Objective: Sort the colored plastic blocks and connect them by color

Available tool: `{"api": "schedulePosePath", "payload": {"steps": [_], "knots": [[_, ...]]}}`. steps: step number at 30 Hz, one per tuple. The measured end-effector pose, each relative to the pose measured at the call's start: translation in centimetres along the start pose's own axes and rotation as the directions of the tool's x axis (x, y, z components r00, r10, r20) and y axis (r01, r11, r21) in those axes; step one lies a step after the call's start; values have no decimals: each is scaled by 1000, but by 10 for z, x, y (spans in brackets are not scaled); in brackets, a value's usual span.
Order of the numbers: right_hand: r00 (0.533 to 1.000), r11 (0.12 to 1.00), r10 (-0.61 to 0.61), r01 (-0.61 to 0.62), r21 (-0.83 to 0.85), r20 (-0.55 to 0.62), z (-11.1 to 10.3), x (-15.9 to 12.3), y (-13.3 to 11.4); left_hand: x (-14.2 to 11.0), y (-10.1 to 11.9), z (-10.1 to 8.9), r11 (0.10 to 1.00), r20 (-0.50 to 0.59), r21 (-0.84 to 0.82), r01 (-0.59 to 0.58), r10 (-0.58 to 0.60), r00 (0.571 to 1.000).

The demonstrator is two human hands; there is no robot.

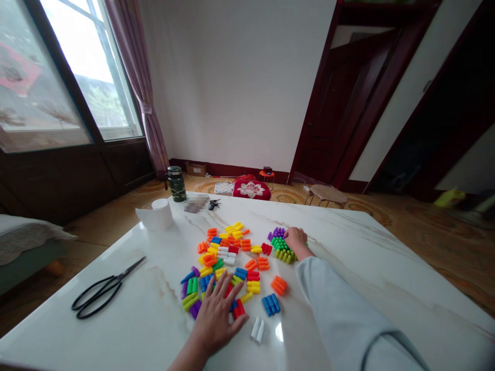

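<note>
A scatter of small colourful plastic building pieces (pixel 232 257) lies on the white marble table (pixel 367 268). My left hand (pixel 216 317) rests flat with fingers spread on the near pieces, over red, blue and yellow ones. My right hand (pixel 297 240), in a light grey sleeve, is closed over a joined cluster of green, purple and yellow-green pieces (pixel 280 246). A blue piece (pixel 271 304), an orange piece (pixel 279 284) and a white piece (pixel 257 330) lie loose near my left hand.
Black scissors (pixel 104 291) lie at the table's left. A toilet paper roll (pixel 160 214), a dark green bottle (pixel 177 183) and keys (pixel 213 204) stand at the far edge. A red cushion (pixel 251 189) and small stool (pixel 328 194) are on the floor beyond.
</note>
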State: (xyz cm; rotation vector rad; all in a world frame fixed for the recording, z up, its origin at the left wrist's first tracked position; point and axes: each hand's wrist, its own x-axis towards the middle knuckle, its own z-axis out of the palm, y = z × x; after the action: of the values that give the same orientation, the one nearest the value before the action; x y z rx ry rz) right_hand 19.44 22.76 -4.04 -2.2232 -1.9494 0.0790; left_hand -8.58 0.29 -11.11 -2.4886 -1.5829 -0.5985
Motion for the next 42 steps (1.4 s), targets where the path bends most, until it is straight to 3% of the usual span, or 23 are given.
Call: {"api": "schedulePosePath", "payload": {"steps": [11,20,25,30,33,36,39,42], "knots": [[999,998,22,-20,-65,27,-4,-4,-8,1,1,-2,1000,27,-5,4,-4,1000],[999,1000,20,-20,-22,-40,0,-2,-7,1,1,-4,1000,23,-17,8,-8,1000],[993,997,6,3,75,-118,3,-2,-3,0,1,-4,1000,37,-16,6,-6,999],[950,968,44,36,247,-308,-11,-8,23,1,1,-1,1000,31,-24,11,-11,999],[906,931,123,35,362,-405,-12,-35,42,1,1,0,1000,5,-27,6,-6,1000],[882,870,179,66,489,-437,6,-88,50,1,0,2,1000,-8,-30,-2,2,1000],[905,622,235,140,770,-355,34,-147,44,0,-1,3,999,-21,-34,-2,1,1000],[925,531,251,113,840,-283,55,-190,34,1,0,2,1000,-11,-31,1,-1,1000]]}}
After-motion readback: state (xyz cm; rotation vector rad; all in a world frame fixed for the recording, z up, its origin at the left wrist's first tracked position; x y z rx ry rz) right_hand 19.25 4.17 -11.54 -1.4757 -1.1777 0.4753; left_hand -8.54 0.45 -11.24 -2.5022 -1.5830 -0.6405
